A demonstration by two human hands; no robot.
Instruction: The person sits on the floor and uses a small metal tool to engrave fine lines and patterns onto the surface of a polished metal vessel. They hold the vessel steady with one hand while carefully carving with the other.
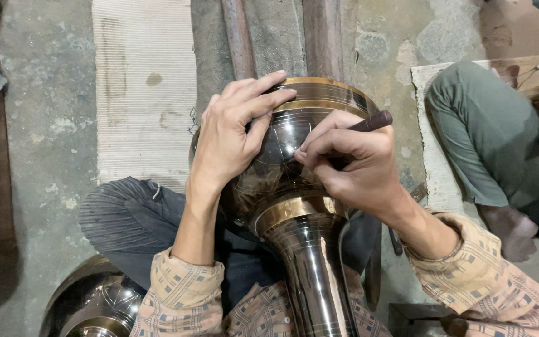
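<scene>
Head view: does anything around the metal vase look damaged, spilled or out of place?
Nothing stands out. The dark metal vase lies across the person's lap, steadied by the left hand while the right hand presses a dark-handled tool to its belly. The brass bands look whole, and no dent or spill shows.

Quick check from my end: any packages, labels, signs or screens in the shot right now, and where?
None in view: no package, label, sign or screen.
What shows instead: a dark polished metal vessel with brass-coloured bands across the person's lap.
Left hand rests on its rounded body.
Right hand holds a dark-handled tool to the surface.
A pale woven mat lies on the concrete floor.
</scene>
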